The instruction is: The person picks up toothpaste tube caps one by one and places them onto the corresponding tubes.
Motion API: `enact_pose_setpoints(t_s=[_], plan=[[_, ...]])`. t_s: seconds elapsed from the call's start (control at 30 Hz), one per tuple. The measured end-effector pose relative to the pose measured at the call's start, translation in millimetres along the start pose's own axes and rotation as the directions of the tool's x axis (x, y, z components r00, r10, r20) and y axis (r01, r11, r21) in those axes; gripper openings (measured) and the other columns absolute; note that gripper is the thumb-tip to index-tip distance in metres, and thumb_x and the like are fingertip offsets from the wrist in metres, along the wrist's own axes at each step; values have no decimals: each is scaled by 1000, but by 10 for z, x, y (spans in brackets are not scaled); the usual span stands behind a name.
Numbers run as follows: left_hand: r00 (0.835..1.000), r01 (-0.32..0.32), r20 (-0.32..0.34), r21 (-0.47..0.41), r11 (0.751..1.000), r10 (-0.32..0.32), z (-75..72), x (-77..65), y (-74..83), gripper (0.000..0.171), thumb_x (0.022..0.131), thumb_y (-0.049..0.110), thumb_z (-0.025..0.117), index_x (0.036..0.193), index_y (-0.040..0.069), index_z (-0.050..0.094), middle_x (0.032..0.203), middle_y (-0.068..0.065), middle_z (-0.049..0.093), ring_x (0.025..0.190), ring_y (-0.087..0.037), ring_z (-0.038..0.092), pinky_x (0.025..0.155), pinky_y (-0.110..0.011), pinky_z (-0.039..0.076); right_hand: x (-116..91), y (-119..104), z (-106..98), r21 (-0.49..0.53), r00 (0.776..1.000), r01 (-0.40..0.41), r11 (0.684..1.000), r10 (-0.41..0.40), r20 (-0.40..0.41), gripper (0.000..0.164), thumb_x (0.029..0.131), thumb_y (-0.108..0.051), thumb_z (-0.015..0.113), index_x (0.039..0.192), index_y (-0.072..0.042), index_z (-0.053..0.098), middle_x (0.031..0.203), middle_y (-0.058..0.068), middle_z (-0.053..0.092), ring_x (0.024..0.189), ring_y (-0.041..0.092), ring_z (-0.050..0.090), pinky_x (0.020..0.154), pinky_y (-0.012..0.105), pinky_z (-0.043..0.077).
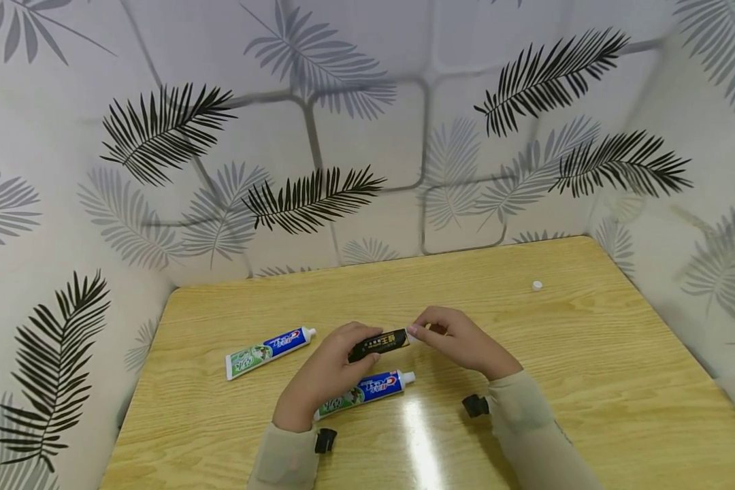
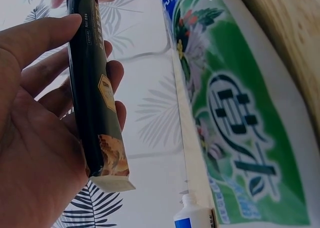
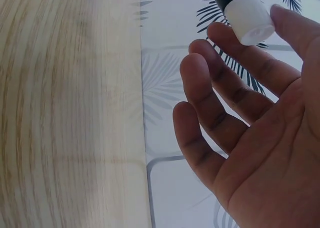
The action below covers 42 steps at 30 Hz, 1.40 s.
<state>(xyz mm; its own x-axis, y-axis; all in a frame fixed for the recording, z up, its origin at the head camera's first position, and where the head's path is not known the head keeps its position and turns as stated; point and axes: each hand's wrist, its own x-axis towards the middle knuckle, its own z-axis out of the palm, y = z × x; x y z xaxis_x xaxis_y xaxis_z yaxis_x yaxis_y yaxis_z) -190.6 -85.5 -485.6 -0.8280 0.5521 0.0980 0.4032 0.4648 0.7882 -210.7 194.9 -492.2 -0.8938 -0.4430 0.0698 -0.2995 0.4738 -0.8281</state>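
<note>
While a slim black tube [image 1: 382, 342] with gold lettering is gripped above the yellowish wood-grain table [image 1: 588, 347] by the left hand [image 1: 335, 364], the right hand [image 1: 462, 342] pinches the round white plastic cap [image 3: 249, 20] at its end. One blue-and-green toothpaste tube [image 1: 376, 387] lies partly hidden beneath the left hand; a second white-tipped tube [image 1: 271, 352] lies farther left. Well apart, a small white disc-like piece [image 1: 537, 286] sits toward the far right corner.

Place: I read a home-like nook, exact room unclear to me | Walls [image 1: 465, 95]: I see them pale, printed with black and grey leaves, around three sides | Counter [image 1: 588, 340]: plain wood grain, just beside them | Items: everyday toothpaste tubes [image 1: 271, 352] lying there
</note>
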Motion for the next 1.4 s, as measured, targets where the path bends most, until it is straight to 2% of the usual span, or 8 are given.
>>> enact_pose_setpoints(t_s=[0.13,0.27,0.4,0.57,0.73,0.87,1.13,1.4], plan=[[1000,5,1,-9,1000,-5,1,-4,6,41,104,16,70,145,13,65,134,-2,68,113,-12,65,97,-37,57,7,6,7,4,999,-31,999,31,-7,32,113,-39,52,106,-18,75,100,10,70,85,23,61,73,34,52],[1000,8,-7,-27,1000,-8,-7,-10,9,42,104,16,70,145,13,65,134,-1,67,111,-11,64,96,-36,58,2,4,1,-4,997,-64,998,64,-43,39,113,-45,48,120,-17,74,109,6,72,94,31,66,78,37,55],[1000,10,-18,-36,999,-11,-26,-21,20,42,104,15,70,146,12,64,133,-2,67,108,-12,64,94,-36,58,-15,-2,-22,6,995,-61,998,62,-74,37,110,-46,56,129,-19,72,118,3,72,96,31,67,80,38,56],[1000,9,-21,-28,1000,-10,-39,-32,23,42,105,17,69,146,12,64,132,-1,68,108,-11,64,94,-36,58,-42,-10,-48,26,997,-36,999,38,-70,28,103,-39,72,126,-23,72,118,2,71,92,23,66,79,38,56],[1000,6,-26,-18,1000,-6,-50,-33,12,41,105,17,70,145,13,65,130,-1,68,106,-11,64,93,-36,58,-55,2,-66,48,999,9,999,-6,-48,39,93,-30,85,128,-25,70,122,11,68,88,21,66,72,36,56],[999,9,-30,-14,1000,-10,-59,-34,12,41,104,18,70,145,13,65,129,0,68,105,-10,64,92,-36,58,-54,10,-80,42,998,55,998,-53,-33,44,90,-26,88,129,-22,69,126,12,68,87,20,67,71,37,57],[1000,9,-24,-15,1000,-9,-56,-43,17,41,104,17,70,145,12,65,130,-1,68,107,-11,64,92,-36,58,-33,69,-66,17,993,112,994,-112,-33,29,95,-20,83,120,-23,70,122,14,69,85,15,66,79,35,58],[1000,-11,-26,-13,1000,10,-37,-37,16,41,104,15,70,144,11,66,131,-2,68,106,-12,64,89,-34,58,-37,34,-56,-19,997,58,998,-59,-40,10,100,-28,76,109,-23,76,109,-5,71,89,18,64,84,33,57]])
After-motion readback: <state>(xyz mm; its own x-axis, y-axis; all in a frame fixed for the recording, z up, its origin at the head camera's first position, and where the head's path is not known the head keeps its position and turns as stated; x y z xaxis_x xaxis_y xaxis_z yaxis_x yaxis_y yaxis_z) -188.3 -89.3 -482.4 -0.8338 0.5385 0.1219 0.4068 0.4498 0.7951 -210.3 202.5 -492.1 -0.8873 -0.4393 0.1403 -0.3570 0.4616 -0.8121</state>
